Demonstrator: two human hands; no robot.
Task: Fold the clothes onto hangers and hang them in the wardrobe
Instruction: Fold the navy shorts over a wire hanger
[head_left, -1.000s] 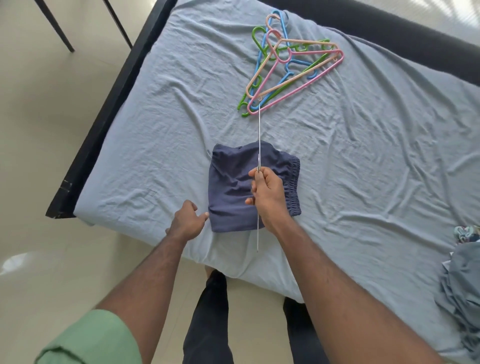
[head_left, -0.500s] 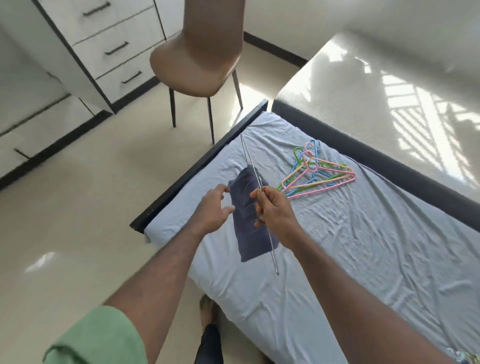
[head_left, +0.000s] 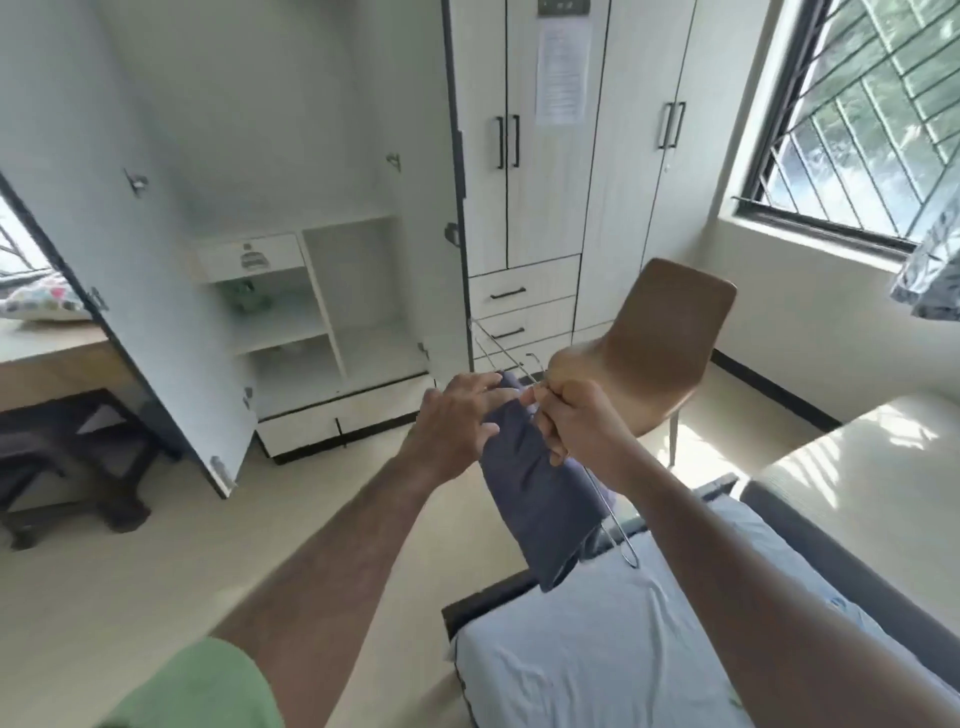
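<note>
Shorts (head_left: 540, 499) are hanging folded over a wire hanger (head_left: 608, 512) that the right hand (head_left: 576, 426) is gripping; the left hand (head_left: 457, 421), fingers straight, is touching them.

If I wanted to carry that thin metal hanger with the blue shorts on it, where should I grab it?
Probably at the top, by the neck under the hook, coming from above. The thin silver wire hanger is tilted, and the folded dark blue shorts drape over its bar, so a grip there lets them hang freely. The right hand already pinches it there, while the left hand touches the cloth.
</note>
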